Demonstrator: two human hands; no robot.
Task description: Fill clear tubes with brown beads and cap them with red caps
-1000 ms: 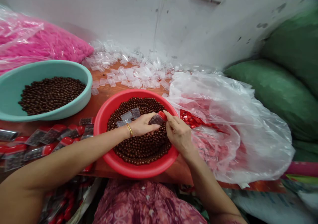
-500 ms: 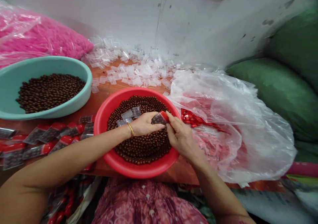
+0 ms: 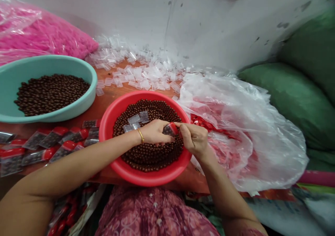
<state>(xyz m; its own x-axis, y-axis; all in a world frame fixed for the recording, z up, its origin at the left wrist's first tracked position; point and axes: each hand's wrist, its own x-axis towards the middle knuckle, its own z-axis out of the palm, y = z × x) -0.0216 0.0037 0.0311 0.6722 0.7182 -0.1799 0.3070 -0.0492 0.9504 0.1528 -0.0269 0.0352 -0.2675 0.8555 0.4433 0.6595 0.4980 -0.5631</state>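
Note:
My left hand (image 3: 155, 132), with a gold bangle at its wrist, grips a small clear flat container (image 3: 167, 129) over a red basin (image 3: 105, 134). The container has a red cap and dark beads inside. At the capped end my right hand (image 3: 195, 137) is closed, its index finger and thumb at the cap; the palm side of its fingers is hidden. Brown round beads (image 3: 150, 161) fill much of the basin. On top of them lie several clear flat containers (image 3: 134, 119), left of my hands.
A teal basin (image 3: 92, 100) of brown beads stands at the left, with red-capped filled containers (image 3: 54, 137) in front. Clear empty containers (image 3: 146, 76) are scattered along the wall. At the right, a plastic bag (image 3: 274, 141) holds red pieces, beside green sacks (image 3: 280, 89).
My right hand has shifted right and its fingers have curled tighter at the red cap. The container in my left hand has moved slightly right and down.

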